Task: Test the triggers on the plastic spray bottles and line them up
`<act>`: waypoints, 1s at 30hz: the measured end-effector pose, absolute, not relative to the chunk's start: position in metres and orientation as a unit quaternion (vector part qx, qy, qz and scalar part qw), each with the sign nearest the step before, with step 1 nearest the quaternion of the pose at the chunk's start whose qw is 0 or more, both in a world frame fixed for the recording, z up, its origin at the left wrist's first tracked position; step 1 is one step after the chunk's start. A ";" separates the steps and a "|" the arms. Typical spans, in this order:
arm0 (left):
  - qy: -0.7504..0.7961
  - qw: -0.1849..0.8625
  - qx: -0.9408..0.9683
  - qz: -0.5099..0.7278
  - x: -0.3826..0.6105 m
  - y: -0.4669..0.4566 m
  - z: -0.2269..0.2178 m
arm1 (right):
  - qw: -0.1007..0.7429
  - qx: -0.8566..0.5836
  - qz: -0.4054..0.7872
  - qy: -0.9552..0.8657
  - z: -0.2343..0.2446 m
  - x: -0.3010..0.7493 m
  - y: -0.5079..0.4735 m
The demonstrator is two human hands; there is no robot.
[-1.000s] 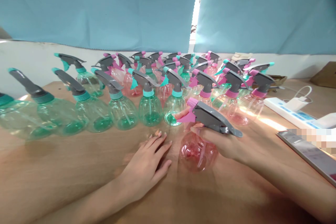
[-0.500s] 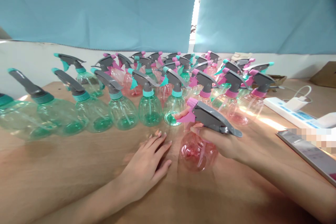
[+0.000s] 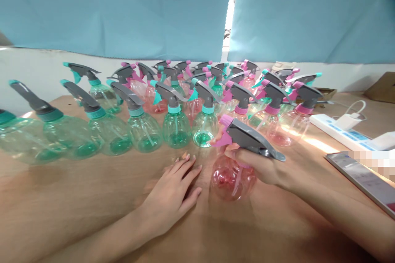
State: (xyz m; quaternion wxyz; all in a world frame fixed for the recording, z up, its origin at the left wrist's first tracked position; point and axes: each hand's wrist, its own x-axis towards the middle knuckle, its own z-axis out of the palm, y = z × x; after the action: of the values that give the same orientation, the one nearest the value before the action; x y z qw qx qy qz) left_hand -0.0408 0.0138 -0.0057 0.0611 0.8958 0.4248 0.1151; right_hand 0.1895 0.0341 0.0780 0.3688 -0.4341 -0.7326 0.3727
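Observation:
A pink see-through spray bottle (image 3: 232,181) stands upright on the table in front of me, with a grey head and a pink nozzle and trigger. My right hand (image 3: 259,162) is closed round its neck, with a finger at the front of the trigger. Most of that hand's fingers are hidden behind the bottle's head. To the left of this bottle, my left hand (image 3: 173,187) lies palm down on the wooden table (image 3: 92,197), fingers stretched out, holding nothing. Just beyond both hands is a green spray bottle (image 3: 205,129) in the front row.
Several green spray bottles (image 3: 145,133) and pink spray bottles (image 3: 304,111) fill the table's far side in rows. At right are a white power strip (image 3: 336,129) with plugs and a phone-like flat device (image 3: 364,183). Blue curtains (image 3: 123,12) hang behind.
My right finger and the pink trigger have shifted slightly back toward the bottle's neck. The bottle's body and my left hand have stayed in place.

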 end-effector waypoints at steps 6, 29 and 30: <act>0.420 0.058 0.898 0.114 -0.040 0.014 -0.005 | 0.377 -0.452 0.366 -0.721 0.063 0.198 0.037; 0.411 0.032 0.904 0.115 -0.041 0.016 -0.011 | 0.428 -0.399 0.327 -0.742 0.062 0.188 0.038; 0.410 0.031 0.904 0.118 -0.041 0.016 -0.012 | 0.425 -0.402 0.321 -0.744 0.064 0.187 0.038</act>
State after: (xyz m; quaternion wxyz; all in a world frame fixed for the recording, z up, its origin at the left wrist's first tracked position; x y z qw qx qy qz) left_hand -0.0415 0.0160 -0.0116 0.0308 0.9040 0.4096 0.1184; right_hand 0.1870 0.0375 0.0641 0.4252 -0.4025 -0.7444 0.3209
